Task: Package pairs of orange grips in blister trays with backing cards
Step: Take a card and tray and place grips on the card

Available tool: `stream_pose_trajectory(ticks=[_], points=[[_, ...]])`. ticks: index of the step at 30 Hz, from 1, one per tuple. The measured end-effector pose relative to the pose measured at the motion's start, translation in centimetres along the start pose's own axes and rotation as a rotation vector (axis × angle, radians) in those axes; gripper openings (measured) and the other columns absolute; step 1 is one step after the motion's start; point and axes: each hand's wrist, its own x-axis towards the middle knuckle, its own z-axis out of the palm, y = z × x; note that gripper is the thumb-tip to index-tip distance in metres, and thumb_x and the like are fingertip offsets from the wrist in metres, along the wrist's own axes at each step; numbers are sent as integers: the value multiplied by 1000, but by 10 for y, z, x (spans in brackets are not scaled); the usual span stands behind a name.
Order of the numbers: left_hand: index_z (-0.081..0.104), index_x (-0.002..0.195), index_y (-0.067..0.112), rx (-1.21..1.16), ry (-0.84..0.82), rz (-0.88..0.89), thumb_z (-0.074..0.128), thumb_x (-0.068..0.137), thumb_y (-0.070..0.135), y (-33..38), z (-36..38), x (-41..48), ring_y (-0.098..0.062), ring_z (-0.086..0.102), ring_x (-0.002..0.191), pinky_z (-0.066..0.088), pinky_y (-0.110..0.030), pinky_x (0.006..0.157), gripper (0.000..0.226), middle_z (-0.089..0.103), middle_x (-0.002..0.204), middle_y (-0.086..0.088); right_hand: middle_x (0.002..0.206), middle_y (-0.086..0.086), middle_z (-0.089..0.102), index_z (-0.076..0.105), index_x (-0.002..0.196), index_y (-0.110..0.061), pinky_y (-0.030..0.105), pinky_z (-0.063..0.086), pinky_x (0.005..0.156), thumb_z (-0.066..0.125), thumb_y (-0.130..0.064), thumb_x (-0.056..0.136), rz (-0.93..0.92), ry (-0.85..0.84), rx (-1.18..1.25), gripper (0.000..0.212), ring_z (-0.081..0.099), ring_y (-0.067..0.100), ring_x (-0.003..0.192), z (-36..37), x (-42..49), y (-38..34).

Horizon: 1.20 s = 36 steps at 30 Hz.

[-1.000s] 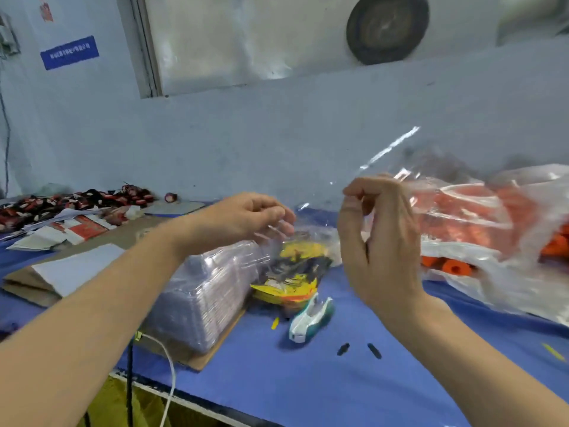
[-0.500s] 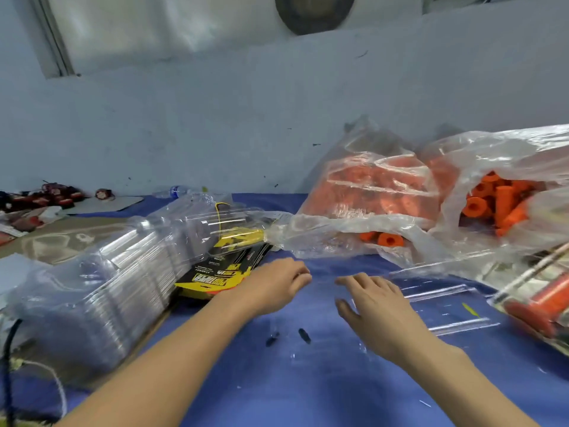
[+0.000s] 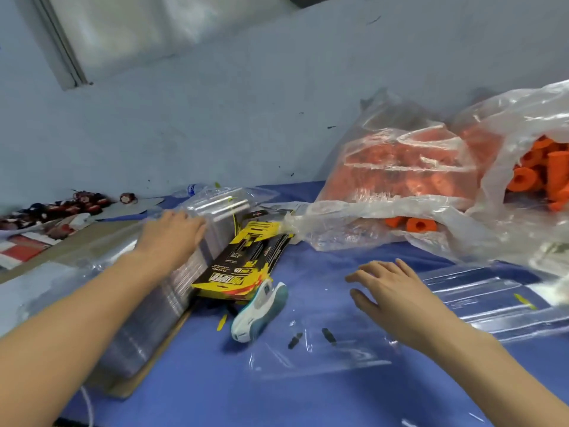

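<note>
Left hand (image 3: 172,232), now shifted onto the blister tray stack (image 3: 160,291), fingers flat; right hand (image 3: 391,291) released, hovering. I judge tray pickup next.

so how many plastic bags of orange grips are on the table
2. One bag of grips sits at the back, centre-right against the wall; the other bag lies open at the far right edge, partly cut off, so more may be hidden.

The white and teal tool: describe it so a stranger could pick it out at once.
Start at the yellow and black backing cards leaning on the clear tray stack at the blue table's left. The white and teal tool lies at their near end, the only curved, solid plastic piece there.
</note>
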Motion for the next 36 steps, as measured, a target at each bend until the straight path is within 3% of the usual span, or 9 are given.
stream_pose_trajectory(ticks=[5, 10, 16, 18, 22, 24, 28, 32, 36], points=[[63, 120, 28, -110, -64, -191, 30, 104, 44, -7, -1, 23, -33, 47, 122, 44, -44, 88, 40, 61, 128, -10, 154, -10, 31, 35, 147, -37, 40, 10, 120, 28, -48, 104, 57, -69, 50, 45, 24, 16, 144, 12, 5, -3], [64, 117, 23, -124, -147, -175, 28, 104, 44, -5, 7, 35, -34, 47, 124, 45, -45, 96, 44, 60, 130, -13, 148, -12, 37, 39, 143, -36, 32, 23, 111, 26, -47, 104, 112, -60, 42, 43, 40, 18, 132, 23, -1, -11], [46, 143, 23, -182, -263, -112, 27, 105, 47, -20, 15, 33, -30, 44, 135, 38, -45, 106, 49, 46, 149, -12, 144, -7, 42, 41, 141, -34, 32, 27, 108, 25, -44, 103, 171, -23, 9, 43, 38, 21, 132, 31, -9, -29], [43, 145, 22, -159, -163, -105, 30, 104, 46, -17, 16, 29, -31, 43, 135, 34, -47, 109, 49, 45, 148, -13, 143, -4, 43, 43, 139, -32, 34, 23, 111, 24, -44, 103, 183, 1, 0, 43, 36, 23, 134, 34, -10, -38], [54, 131, 21, -316, 80, 113, 40, 103, 38, 18, 15, 5, -28, 57, 115, 47, -42, 94, 36, 57, 131, -7, 142, -1, 43, 47, 134, -30, 42, 17, 113, 22, -44, 102, 219, 18, -6, 42, 31, 25, 137, 38, -10, -50], [54, 130, 26, -377, -63, 237, 40, 101, 45, 41, 25, -13, -20, 57, 114, 49, -40, 92, 37, 58, 130, 0, 139, 1, 45, 48, 132, -30, 47, 15, 113, 24, -45, 101, 237, 25, -14, 42, 31, 27, 136, 37, -10, -53], [34, 150, 24, -306, -434, 281, 33, 102, 53, 62, 50, -31, -23, 41, 136, 36, -39, 111, 56, 41, 149, -3, 135, -1, 48, 47, 132, -30, 49, 14, 113, 23, -46, 102, 257, 18, -20, 42, 35, 28, 134, 35, -11, -48], [26, 154, 25, -414, -433, 363, 39, 103, 34, 45, 56, -37, -17, 41, 135, 34, -33, 112, 54, 37, 151, 1, 129, -3, 52, 50, 130, -31, 47, 21, 110, 24, -48, 101, 270, 21, -32, 41, 45, 26, 124, 28, -12, -37], [38, 147, 34, -268, -294, 414, 40, 104, 37, 33, 60, -45, -14, 50, 128, 45, -33, 99, 44, 47, 145, 11, 131, -5, 51, 49, 132, -31, 45, 21, 109, 27, -46, 101, 253, 31, -18, 41, 44, 24, 125, 22, -13, -29]])
